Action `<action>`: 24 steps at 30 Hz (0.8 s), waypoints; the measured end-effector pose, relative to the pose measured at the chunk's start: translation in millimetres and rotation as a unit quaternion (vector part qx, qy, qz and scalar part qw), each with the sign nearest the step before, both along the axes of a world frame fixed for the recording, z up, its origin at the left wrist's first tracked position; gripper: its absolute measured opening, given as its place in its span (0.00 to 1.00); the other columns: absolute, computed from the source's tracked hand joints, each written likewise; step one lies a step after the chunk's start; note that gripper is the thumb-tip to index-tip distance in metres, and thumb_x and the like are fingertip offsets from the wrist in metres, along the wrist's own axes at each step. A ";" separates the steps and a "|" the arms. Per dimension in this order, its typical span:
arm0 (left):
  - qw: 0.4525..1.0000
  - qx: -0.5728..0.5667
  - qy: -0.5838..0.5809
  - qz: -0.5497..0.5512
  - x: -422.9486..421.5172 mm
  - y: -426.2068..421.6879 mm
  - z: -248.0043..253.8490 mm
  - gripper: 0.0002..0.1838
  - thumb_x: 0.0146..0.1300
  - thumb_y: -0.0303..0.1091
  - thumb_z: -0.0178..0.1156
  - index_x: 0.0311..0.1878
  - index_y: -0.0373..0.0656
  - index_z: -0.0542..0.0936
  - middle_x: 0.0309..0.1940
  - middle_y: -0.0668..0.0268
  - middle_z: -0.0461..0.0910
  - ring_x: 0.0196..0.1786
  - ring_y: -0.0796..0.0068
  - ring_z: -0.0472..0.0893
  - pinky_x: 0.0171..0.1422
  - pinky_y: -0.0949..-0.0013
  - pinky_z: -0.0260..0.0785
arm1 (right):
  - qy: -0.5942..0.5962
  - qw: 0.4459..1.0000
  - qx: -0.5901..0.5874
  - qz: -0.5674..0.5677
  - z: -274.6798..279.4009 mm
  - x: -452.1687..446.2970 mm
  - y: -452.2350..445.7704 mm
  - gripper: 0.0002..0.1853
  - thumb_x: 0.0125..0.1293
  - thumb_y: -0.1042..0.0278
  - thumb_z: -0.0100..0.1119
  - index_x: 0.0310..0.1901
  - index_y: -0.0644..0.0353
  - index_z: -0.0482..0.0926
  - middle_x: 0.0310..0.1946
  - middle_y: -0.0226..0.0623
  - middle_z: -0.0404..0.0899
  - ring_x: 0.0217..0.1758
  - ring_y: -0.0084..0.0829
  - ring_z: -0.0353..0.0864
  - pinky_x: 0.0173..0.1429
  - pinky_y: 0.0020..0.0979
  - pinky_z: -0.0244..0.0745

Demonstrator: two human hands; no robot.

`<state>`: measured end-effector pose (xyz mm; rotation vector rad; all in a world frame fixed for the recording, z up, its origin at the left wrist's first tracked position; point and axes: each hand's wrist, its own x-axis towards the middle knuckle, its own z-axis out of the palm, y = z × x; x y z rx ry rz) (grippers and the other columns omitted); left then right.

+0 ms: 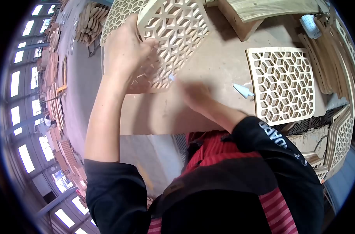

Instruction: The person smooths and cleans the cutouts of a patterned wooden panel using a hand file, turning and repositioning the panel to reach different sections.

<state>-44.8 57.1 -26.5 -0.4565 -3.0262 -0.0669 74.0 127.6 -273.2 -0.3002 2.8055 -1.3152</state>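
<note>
My left hand [126,48] grips the edge of a wooden lattice panel [177,43], which is tilted up over the table at the top centre. My right hand [193,93] is blurred by motion beside the panel's lower right edge. A small light-blue piece [172,77] shows at its fingertips, closed around it. On the table to the right lies a pale blue pointed piece [243,90], close to the left edge of a second lattice panel [284,84] that lies flat.
The brown worktable [220,66] has a curved wooden part [271,9] at its top edge. Stacked curved boards [325,62] and more lattice pieces [341,140] stand at the right. A wood pile [91,23] sits on the floor at the upper left.
</note>
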 end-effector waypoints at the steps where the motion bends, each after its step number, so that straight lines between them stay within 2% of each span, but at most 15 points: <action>1: 0.999 0.007 -0.035 0.020 -1.3 1.7 3.3 0.25 0.49 0.38 0.75 0.47 0.38 0.76 0.32 0.53 0.84 0.36 0.54 0.84 0.44 0.57 0.73 | -0.002 1.000 0.020 0.014 5.8 13.3 11.1 0.14 0.68 0.67 0.48 0.51 0.55 0.78 0.24 0.46 0.79 0.29 0.47 0.81 0.34 0.47 0.75; 3: 1.000 0.023 -0.013 0.008 -1.8 -0.8 1.2 0.22 0.49 0.36 0.74 0.46 0.39 0.77 0.31 0.54 0.84 0.37 0.54 0.84 0.45 0.55 0.73 | -0.007 0.997 0.059 0.045 19.4 39.4 34.6 0.13 0.68 0.66 0.48 0.49 0.57 0.78 0.24 0.46 0.79 0.30 0.46 0.82 0.34 0.46 0.76; 6: 0.999 0.028 -0.032 0.017 0.6 2.4 3.8 0.21 0.50 0.36 0.72 0.46 0.40 0.78 0.31 0.55 0.84 0.38 0.55 0.84 0.47 0.55 0.73 | 0.023 0.999 0.035 0.015 17.0 22.8 27.9 0.14 0.67 0.68 0.49 0.52 0.58 0.77 0.24 0.45 0.79 0.29 0.46 0.81 0.34 0.45 0.75; 9: 0.998 0.017 -0.048 0.037 -0.7 6.4 7.9 0.21 0.51 0.36 0.71 0.47 0.40 0.78 0.32 0.56 0.85 0.39 0.55 0.85 0.48 0.56 0.74 | 0.134 0.991 0.017 0.005 -5.3 -22.8 -1.5 0.17 0.66 0.70 0.48 0.55 0.57 0.76 0.23 0.44 0.79 0.28 0.46 0.81 0.33 0.46 0.74; 11: 0.998 0.022 -0.048 0.024 -1.9 3.0 5.9 0.21 0.51 0.36 0.71 0.47 0.40 0.78 0.31 0.56 0.85 0.39 0.55 0.84 0.47 0.57 0.73 | 0.104 0.994 0.016 -0.005 -10.6 -17.0 -8.5 0.18 0.65 0.70 0.50 0.56 0.55 0.76 0.24 0.44 0.79 0.29 0.46 0.81 0.33 0.46 0.74; 14: 1.000 0.008 -0.021 0.014 -2.2 0.7 2.9 0.25 0.49 0.39 0.75 0.46 0.38 0.77 0.28 0.54 0.83 0.33 0.55 0.83 0.40 0.57 0.72 | 0.049 0.999 0.023 0.004 0.3 22.9 9.5 0.20 0.65 0.69 0.53 0.59 0.55 0.75 0.25 0.44 0.80 0.29 0.45 0.82 0.33 0.45 0.74; 18: 1.000 0.022 0.002 -0.005 -5.9 -6.2 -2.3 0.28 0.48 0.40 0.75 0.50 0.37 0.76 0.33 0.52 0.83 0.37 0.54 0.83 0.45 0.57 0.72 | -0.029 1.000 0.003 0.012 18.4 79.8 74.3 0.19 0.64 0.68 0.57 0.58 0.54 0.77 0.31 0.45 0.83 0.32 0.44 0.84 0.37 0.42 0.77; 20: 0.999 0.038 0.000 -0.022 -8.8 -8.0 -0.9 0.25 0.48 0.38 0.75 0.48 0.39 0.77 0.32 0.55 0.84 0.38 0.56 0.84 0.46 0.57 0.73 | -0.046 0.998 0.016 0.038 19.3 90.3 104.6 0.17 0.65 0.67 0.56 0.56 0.55 0.79 0.35 0.45 0.84 0.34 0.44 0.85 0.39 0.40 0.78; 23: 0.997 0.053 -0.043 -0.022 -8.1 -8.9 7.7 0.24 0.47 0.37 0.75 0.46 0.40 0.78 0.32 0.56 0.85 0.38 0.58 0.84 0.46 0.59 0.73 | -0.087 0.991 -0.083 -0.059 48.5 80.2 120.4 0.15 0.66 0.67 0.56 0.52 0.56 0.81 0.38 0.46 0.84 0.36 0.42 0.86 0.40 0.36 0.79; 24: 0.996 0.057 -0.064 -0.019 -8.2 -9.5 10.6 0.24 0.47 0.37 0.75 0.46 0.41 0.78 0.33 0.57 0.85 0.37 0.59 0.85 0.45 0.59 0.73 | -0.033 0.989 -0.118 -0.088 45.2 74.9 119.3 0.17 0.66 0.67 0.57 0.55 0.59 0.79 0.31 0.43 0.84 0.29 0.33 0.84 0.36 0.31 0.76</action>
